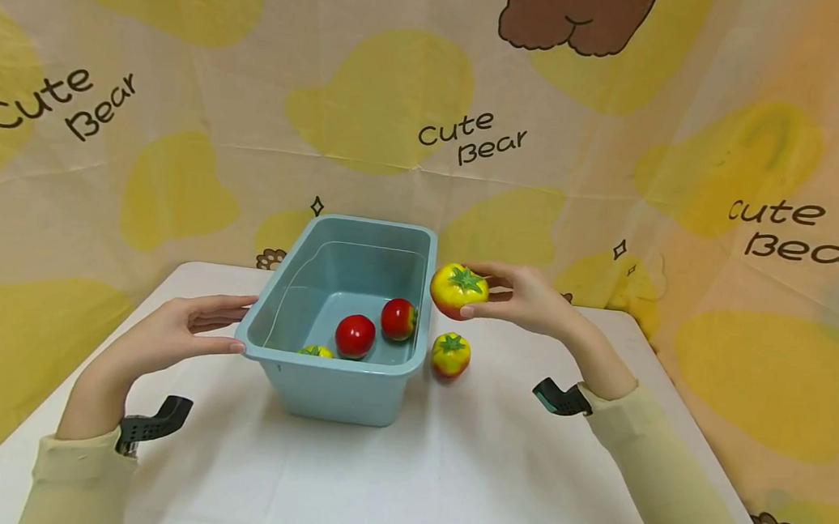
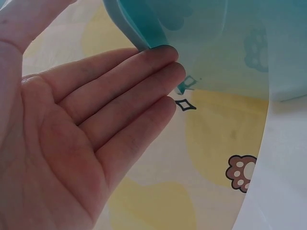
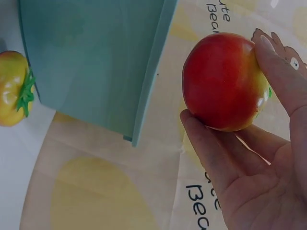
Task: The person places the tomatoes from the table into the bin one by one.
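Note:
A pale blue plastic bin (image 1: pixel 343 392) stands on the table, with my left hand (image 1: pixel 181 333) at its left rim. In the left wrist view the fingers (image 2: pixel 129 96) are straight and their tips touch the bin's edge. My right hand (image 1: pixel 522 302) grips a red and yellow toy tomato (image 1: pixel 454 289) between thumb and fingers, raised beside the bin's right rim. The right wrist view shows the red side of this tomato (image 3: pixel 220 81). Inside the bin lie a red tomato (image 1: pixel 355 336), another tomato (image 1: pixel 398 319) and a yellow one (image 1: pixel 317 351), mostly hidden by the front wall.
One more yellow and red tomato (image 1: pixel 451 355) sits on the table just right of the bin, below my right hand. White cloth covers the table (image 1: pixel 287 480). A patterned curtain (image 1: pixel 372 104) hangs behind and around it.

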`<state>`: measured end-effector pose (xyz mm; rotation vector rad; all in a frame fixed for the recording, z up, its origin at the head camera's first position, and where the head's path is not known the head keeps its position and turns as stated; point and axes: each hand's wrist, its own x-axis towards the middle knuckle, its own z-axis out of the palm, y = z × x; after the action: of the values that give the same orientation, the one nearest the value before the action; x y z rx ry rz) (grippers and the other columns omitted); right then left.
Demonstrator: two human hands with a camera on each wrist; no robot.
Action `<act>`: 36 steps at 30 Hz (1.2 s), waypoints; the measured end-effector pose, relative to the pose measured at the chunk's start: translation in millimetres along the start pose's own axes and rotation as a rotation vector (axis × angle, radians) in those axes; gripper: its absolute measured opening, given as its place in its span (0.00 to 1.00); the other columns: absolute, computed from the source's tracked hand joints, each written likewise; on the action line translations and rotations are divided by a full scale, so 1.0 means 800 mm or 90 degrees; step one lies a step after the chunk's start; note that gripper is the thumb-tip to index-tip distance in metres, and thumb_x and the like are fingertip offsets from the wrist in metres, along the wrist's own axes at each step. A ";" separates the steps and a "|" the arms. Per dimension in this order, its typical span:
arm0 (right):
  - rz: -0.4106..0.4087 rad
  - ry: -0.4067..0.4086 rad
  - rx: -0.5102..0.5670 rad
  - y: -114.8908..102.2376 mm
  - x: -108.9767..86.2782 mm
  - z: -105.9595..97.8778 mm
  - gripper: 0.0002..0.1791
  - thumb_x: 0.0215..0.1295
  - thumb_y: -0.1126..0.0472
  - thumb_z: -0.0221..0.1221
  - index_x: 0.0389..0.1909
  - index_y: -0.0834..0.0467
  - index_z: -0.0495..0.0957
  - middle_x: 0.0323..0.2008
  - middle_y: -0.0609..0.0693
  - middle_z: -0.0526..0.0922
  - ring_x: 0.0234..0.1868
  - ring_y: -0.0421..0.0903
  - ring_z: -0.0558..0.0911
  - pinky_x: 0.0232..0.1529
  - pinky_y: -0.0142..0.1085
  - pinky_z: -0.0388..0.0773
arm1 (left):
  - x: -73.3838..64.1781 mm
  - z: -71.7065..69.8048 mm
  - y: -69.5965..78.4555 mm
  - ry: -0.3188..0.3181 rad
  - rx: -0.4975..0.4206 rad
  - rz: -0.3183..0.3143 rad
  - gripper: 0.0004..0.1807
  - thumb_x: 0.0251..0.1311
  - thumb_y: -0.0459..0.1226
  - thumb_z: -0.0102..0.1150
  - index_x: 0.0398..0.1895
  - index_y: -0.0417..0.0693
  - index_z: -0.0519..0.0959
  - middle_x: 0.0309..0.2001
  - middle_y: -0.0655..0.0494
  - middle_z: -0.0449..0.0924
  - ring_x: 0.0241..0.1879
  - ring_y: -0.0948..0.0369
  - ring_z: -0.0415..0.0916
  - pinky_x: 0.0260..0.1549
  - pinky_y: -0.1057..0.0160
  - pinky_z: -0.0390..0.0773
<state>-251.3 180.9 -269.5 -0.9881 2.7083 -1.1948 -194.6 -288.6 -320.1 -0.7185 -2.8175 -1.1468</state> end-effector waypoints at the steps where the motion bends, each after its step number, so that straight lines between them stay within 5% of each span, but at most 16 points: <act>1: 0.000 -0.002 0.001 -0.002 0.002 -0.001 0.36 0.53 0.54 0.70 0.62 0.60 0.71 0.59 0.55 0.76 0.56 0.54 0.78 0.52 0.45 0.78 | 0.000 0.000 0.000 0.000 0.000 0.002 0.34 0.55 0.44 0.67 0.66 0.55 0.69 0.59 0.52 0.76 0.52 0.80 0.72 0.47 0.79 0.71; 36: -0.017 -0.093 -0.068 -0.054 0.074 0.000 0.34 0.50 0.42 0.69 0.59 0.49 0.75 0.51 0.42 0.80 0.49 0.41 0.81 0.47 0.34 0.79 | 0.001 -0.001 0.001 -0.004 -0.006 -0.009 0.34 0.54 0.44 0.67 0.66 0.55 0.69 0.59 0.52 0.76 0.52 0.81 0.71 0.48 0.80 0.71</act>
<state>-275.0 126.1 -227.3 -1.0821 2.6755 -0.9493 -194.8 -287.9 -318.8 -0.7051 -2.8296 -1.1621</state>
